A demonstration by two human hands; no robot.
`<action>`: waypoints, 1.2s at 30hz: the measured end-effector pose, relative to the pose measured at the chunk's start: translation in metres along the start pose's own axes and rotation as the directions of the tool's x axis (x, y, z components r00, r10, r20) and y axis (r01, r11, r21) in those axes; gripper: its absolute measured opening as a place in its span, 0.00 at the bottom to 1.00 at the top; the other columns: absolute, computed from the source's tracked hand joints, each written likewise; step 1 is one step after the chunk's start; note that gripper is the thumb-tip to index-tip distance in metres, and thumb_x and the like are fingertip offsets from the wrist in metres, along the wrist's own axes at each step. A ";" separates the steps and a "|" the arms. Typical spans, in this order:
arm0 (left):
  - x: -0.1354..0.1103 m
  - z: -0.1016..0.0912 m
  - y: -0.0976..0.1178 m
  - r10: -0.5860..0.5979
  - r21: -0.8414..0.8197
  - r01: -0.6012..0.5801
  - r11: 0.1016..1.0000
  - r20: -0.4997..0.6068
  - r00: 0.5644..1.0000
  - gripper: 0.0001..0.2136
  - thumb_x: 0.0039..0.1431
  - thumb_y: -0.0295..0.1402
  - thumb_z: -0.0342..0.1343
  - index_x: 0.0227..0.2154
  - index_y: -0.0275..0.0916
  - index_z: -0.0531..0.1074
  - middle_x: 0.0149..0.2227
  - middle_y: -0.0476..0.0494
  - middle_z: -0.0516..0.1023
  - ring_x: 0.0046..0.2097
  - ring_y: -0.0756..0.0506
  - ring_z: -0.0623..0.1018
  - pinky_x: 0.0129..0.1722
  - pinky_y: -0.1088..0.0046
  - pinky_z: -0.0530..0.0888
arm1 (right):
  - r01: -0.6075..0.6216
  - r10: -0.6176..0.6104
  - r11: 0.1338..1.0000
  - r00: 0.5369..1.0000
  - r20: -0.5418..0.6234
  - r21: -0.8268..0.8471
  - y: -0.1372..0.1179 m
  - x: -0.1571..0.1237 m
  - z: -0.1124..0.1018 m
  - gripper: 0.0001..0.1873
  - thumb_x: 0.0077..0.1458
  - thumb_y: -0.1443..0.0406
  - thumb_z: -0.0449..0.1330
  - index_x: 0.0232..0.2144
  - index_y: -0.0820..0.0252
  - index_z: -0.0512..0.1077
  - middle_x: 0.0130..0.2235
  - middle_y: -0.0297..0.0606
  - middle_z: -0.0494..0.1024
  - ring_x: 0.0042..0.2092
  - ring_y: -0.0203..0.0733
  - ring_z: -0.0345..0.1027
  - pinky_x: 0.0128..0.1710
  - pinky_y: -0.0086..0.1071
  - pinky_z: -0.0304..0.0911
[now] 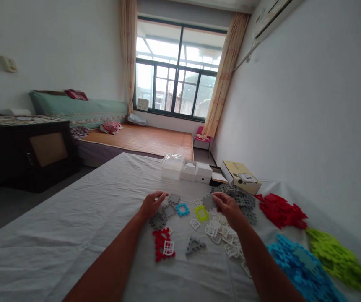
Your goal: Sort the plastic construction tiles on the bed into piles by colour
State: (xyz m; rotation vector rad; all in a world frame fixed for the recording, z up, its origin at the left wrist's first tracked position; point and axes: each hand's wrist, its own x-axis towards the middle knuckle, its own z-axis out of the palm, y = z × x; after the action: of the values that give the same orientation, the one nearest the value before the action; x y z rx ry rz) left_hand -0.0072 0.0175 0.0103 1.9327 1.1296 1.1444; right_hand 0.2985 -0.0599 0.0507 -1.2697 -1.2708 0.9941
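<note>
My left hand [151, 205] is closed, thumb and fingertips together at the edge of a grey toothed building panel [174, 199]. More grey panels [159, 220] lie just below that hand. Between thumb and fingers, my right hand [229, 206] grips a flat grey square panel [209, 202]. A blue square frame [182, 209] and a lime-green square frame [202, 213] lie between the hands. Nearer me are red pieces [159, 244] with a white window piece [168, 248] on top, and a grey triangular piece [195, 246]. Loose white window pieces [221, 230] spread under my right forearm.
Heaps of grey [246, 201], red [282, 211], blue [306, 266] and lime-green pieces [340, 256] lie at the right. A clear plastic box [172, 167], white boxes [203, 172] and a yellow carton [242, 175] stand at the far edge of the cloth-covered surface [105, 201].
</note>
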 end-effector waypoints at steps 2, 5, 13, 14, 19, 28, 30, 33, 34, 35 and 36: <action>-0.002 0.001 0.016 0.047 -0.095 -0.041 0.995 0.061 0.997 0.17 0.56 0.44 0.47 0.37 0.38 0.76 0.40 0.44 0.79 0.44 0.45 0.74 0.44 0.74 0.69 | 0.062 -0.062 0.998 0.997 0.041 0.016 -0.007 -0.002 0.026 0.21 0.44 0.51 0.60 0.36 0.61 0.70 0.25 0.31 0.68 0.23 0.30 0.57 0.22 0.25 0.55; -0.007 0.005 0.033 0.074 -0.207 -0.020 0.978 0.257 0.964 0.17 0.53 0.42 0.52 0.43 0.39 0.74 0.45 0.44 0.76 0.44 0.45 0.74 0.43 0.73 0.70 | 0.133 -0.134 0.991 0.987 0.087 0.024 -0.009 -0.004 0.064 0.20 0.47 0.51 0.58 0.36 0.60 0.70 0.26 0.32 0.70 0.23 0.31 0.59 0.23 0.27 0.56; -0.011 0.002 0.020 0.044 -0.137 -0.018 0.990 0.190 0.981 0.13 0.50 0.40 0.55 0.32 0.36 0.77 0.31 0.44 0.79 0.34 0.47 0.75 0.33 0.76 0.70 | 0.151 -0.333 0.863 0.888 -0.318 -0.481 0.009 0.008 0.005 0.21 0.52 0.53 0.51 0.40 0.62 0.69 0.33 0.42 0.75 0.32 0.41 0.68 0.33 0.34 0.63; -0.010 0.001 0.017 0.037 -0.138 -0.018 0.990 0.134 0.990 0.13 0.50 0.40 0.55 0.32 0.35 0.77 0.31 0.44 0.79 0.34 0.47 0.76 0.34 0.75 0.71 | 0.090 -0.328 0.832 0.876 -0.353 -0.548 0.012 0.010 -0.016 0.21 0.52 0.53 0.50 0.41 0.62 0.69 0.35 0.43 0.75 0.34 0.43 0.68 0.36 0.36 0.63; -0.003 0.002 0.001 -0.012 -0.132 0.007 0.991 -0.042 0.999 0.15 0.51 0.41 0.53 0.33 0.34 0.76 0.30 0.44 0.79 0.33 0.47 0.76 0.33 0.75 0.71 | 0.052 -0.401 0.604 0.882 -0.248 -0.795 0.016 0.012 -0.048 0.22 0.51 0.57 0.50 0.45 0.62 0.69 0.46 0.48 0.73 0.45 0.48 0.66 0.48 0.42 0.58; 0.000 0.001 -0.014 -0.065 -0.063 0.059 0.996 -0.105 0.992 0.17 0.51 0.43 0.52 0.34 0.35 0.76 0.31 0.44 0.80 0.34 0.46 0.77 0.34 0.74 0.72 | 0.369 -0.137 0.556 0.924 0.356 -0.745 0.016 -0.025 0.062 0.12 0.45 0.60 0.60 0.36 0.45 0.75 0.37 0.36 0.76 0.39 0.45 0.69 0.36 0.34 0.64; 0.001 0.002 -0.015 -0.057 -0.057 0.052 0.997 -0.096 0.994 0.16 0.51 0.43 0.52 0.33 0.35 0.76 0.32 0.44 0.80 0.34 0.46 0.77 0.35 0.74 0.72 | 0.388 -0.145 0.515 0.918 0.368 -0.764 0.017 -0.029 0.066 0.11 0.47 0.62 0.58 0.35 0.44 0.75 0.37 0.35 0.76 0.40 0.44 0.69 0.39 0.34 0.64; 0.003 0.002 -0.015 -0.057 -0.043 0.053 0.998 -0.080 0.995 0.16 0.51 0.43 0.52 0.33 0.35 0.76 0.32 0.44 0.80 0.35 0.46 0.77 0.36 0.74 0.72 | 0.372 -0.177 0.467 0.928 0.328 -0.802 0.015 -0.028 0.063 0.13 0.49 0.66 0.54 0.35 0.45 0.74 0.36 0.35 0.77 0.40 0.42 0.69 0.41 0.32 0.61; 0.004 0.002 -0.015 -0.062 -0.042 0.059 0.997 -0.073 0.995 0.16 0.51 0.43 0.52 0.33 0.35 0.76 0.32 0.44 0.80 0.35 0.46 0.77 0.36 0.74 0.72 | 0.353 -0.186 0.457 0.936 0.301 -0.817 0.014 -0.027 0.060 0.14 0.49 0.67 0.52 0.35 0.46 0.74 0.36 0.35 0.77 0.40 0.42 0.69 0.41 0.32 0.61; 0.004 0.002 -0.015 -0.067 -0.043 0.064 0.997 -0.069 0.995 0.16 0.51 0.43 0.52 0.34 0.35 0.76 0.33 0.44 0.80 0.36 0.46 0.77 0.36 0.74 0.72 | 0.329 -0.197 0.452 0.943 0.268 -0.829 0.013 -0.026 0.054 0.15 0.50 0.68 0.51 0.35 0.48 0.74 0.36 0.35 0.77 0.39 0.41 0.69 0.41 0.32 0.60; 0.004 0.002 -0.016 -0.071 -0.044 0.069 0.997 -0.067 0.995 0.16 0.51 0.43 0.52 0.34 0.35 0.76 0.33 0.44 0.80 0.36 0.46 0.77 0.36 0.74 0.72 | 0.295 -0.198 0.451 0.953 0.228 -0.842 0.012 -0.024 0.047 0.15 0.50 0.69 0.50 0.34 0.50 0.74 0.35 0.35 0.77 0.38 0.41 0.69 0.40 0.32 0.59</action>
State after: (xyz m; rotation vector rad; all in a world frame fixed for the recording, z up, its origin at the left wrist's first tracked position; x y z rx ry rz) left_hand -0.0096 0.0282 -0.0020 1.8208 1.1909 1.1944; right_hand 0.2516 -0.0777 0.0301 -1.7078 -2.1162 0.1007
